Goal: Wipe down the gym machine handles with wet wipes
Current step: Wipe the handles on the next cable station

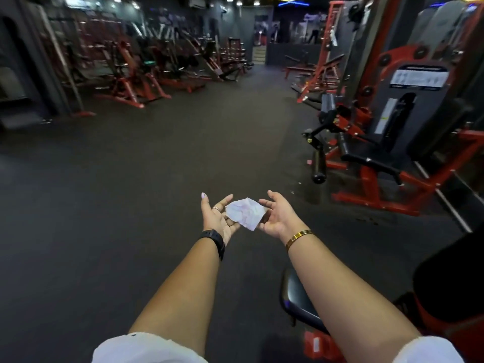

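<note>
White sleeves [146, 347], bare forearms reach out over dark floor [131, 205]. Left hand [218, 218] and right hand [276, 217] palm-up, fingers loose; crumpled wet wipe [246, 212] lies across both, no firm pinch visible. Step: readying wipe. Next, likely: grip wipe, reach handle on red machine [379, 153], well apart at right.

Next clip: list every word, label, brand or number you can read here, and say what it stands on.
None can be read.
The placard on the machine at the right: print too blurred.
The white strip below it: too blurred.
The sticker on the red frame at the bottom: too small.
The wet wipe: no print visible.
</note>
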`<state>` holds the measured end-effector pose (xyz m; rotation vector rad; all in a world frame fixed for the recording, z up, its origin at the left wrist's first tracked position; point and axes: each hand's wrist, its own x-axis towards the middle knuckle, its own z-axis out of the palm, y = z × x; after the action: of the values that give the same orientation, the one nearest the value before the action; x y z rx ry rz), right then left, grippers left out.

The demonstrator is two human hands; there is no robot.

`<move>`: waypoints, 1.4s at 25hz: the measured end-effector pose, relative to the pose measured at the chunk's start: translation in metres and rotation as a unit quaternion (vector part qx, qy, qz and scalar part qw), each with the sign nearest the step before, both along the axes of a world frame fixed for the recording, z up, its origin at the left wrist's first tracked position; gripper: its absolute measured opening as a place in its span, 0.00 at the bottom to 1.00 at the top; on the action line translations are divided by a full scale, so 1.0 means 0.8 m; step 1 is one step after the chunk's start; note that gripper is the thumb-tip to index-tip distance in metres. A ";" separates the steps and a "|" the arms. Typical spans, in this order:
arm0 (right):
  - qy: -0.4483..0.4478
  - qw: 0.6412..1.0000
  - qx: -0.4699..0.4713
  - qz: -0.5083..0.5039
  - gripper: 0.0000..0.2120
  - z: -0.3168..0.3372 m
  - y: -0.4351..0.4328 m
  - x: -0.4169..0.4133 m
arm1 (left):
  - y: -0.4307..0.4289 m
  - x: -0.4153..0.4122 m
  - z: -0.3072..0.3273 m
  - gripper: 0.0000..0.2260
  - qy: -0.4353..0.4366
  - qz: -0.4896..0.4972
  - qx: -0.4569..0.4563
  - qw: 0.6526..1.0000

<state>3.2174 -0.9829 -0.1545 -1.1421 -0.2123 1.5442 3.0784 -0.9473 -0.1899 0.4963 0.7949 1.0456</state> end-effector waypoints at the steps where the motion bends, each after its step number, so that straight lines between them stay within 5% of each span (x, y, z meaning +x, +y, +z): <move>1: 0.003 1.000 -0.006 0.012 0.18 -0.002 0.018 -0.021 | 0.014 -0.022 -0.001 0.37 -0.001 0.011 -0.001 1.000; 14: 0.002 0.993 -0.028 0.116 0.18 -0.028 0.253 -0.096 | 0.222 -0.113 -0.036 0.37 0.003 0.080 -0.023 0.997; 23: -0.012 0.994 -0.020 0.107 0.18 -0.015 0.461 0.042 | 0.436 0.025 -0.011 0.36 0.014 0.036 -0.014 0.999; 35: 0.000 0.997 -0.013 -0.074 0.18 -0.033 0.635 0.283 | 0.669 0.289 -0.021 0.36 0.042 -0.130 -0.020 0.990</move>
<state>3.4440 -0.4752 -0.1807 -1.1517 -0.1059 1.4203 3.3093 -0.4122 -0.2071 0.5959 0.8002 0.7708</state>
